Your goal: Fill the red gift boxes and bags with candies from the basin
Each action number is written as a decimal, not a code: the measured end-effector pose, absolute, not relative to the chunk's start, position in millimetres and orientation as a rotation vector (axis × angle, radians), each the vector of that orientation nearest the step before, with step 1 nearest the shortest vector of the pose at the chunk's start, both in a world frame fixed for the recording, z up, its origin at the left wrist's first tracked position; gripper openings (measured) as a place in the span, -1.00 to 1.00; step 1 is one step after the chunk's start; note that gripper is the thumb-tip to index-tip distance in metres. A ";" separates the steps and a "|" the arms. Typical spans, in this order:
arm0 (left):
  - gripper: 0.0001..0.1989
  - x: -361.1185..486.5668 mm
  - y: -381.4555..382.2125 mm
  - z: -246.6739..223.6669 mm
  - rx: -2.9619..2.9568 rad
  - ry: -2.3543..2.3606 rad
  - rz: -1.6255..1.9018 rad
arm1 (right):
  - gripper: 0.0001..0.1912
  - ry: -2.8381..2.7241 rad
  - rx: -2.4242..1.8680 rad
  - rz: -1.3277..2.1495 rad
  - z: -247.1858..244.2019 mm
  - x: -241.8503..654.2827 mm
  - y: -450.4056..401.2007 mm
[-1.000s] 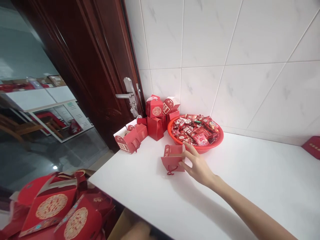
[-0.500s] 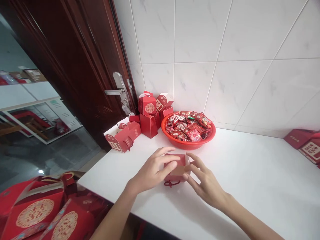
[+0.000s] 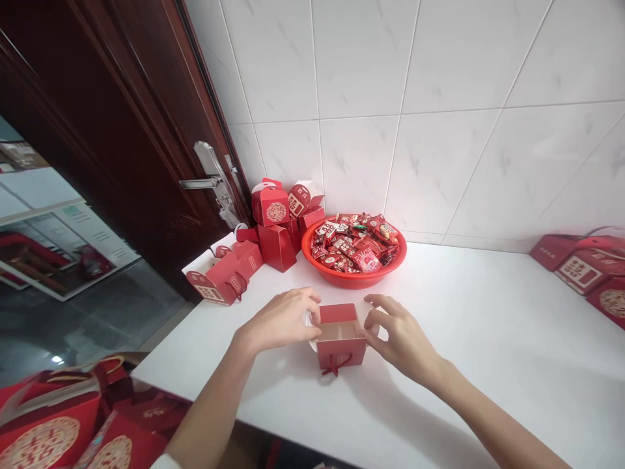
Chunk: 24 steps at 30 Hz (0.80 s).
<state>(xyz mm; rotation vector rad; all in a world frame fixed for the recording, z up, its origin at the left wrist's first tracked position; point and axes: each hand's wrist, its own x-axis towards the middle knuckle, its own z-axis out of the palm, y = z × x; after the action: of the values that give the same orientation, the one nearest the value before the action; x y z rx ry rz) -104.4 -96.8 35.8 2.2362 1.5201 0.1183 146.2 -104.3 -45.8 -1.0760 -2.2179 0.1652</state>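
Observation:
A small red gift box (image 3: 341, 352) stands upright on the white table in front of me, its top open and a red cord handle hanging on its near side. My left hand (image 3: 280, 319) is closed on the box's left flap, thumb and fingers pinching the white inner edge. On the other side, my right hand (image 3: 398, 335) pinches the right flap with thumb and fingertips. The part of the box's inside that shows is bare card. Just beyond it sits a red plastic basin (image 3: 352, 281) heaped with red-wrapped sweets (image 3: 354, 246).
Several red boxes (image 3: 278, 247) are stacked by the wall, with an open box (image 3: 215, 279) at the table's left edge. More boxes (image 3: 581, 272) stand far right. Below left lie larger red boxes (image 3: 53, 430). A dark wooden door (image 3: 122, 117) borders the table.
Both hands have moved from over the box's opening to its sides and now grip the side flaps, which are folded outward. The view has shifted to the right.

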 end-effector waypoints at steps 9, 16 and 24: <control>-0.88 -85.5 -93.8 25.8 2.343 1.639 0.039 | -0.76 -2.530 -0.871 0.116 -19.7 139.5 -91.2; -0.72 -94.1 -67.5 7.1 1.909 1.580 0.459 | -0.46 -2.549 -0.965 0.074 -26.4 143.5 -92.7; -0.72 -96.8 -48.1 -30.2 1.764 1.425 0.710 | -0.33 -2.565 -1.048 0.033 -36.2 136.4 -102.0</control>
<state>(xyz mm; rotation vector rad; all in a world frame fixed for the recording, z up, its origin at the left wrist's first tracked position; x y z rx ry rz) -96.8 -48.1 -30.2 1.7636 1.4247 0.7103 136.4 -102.0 -36.2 -1.0475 -2.5651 0.0332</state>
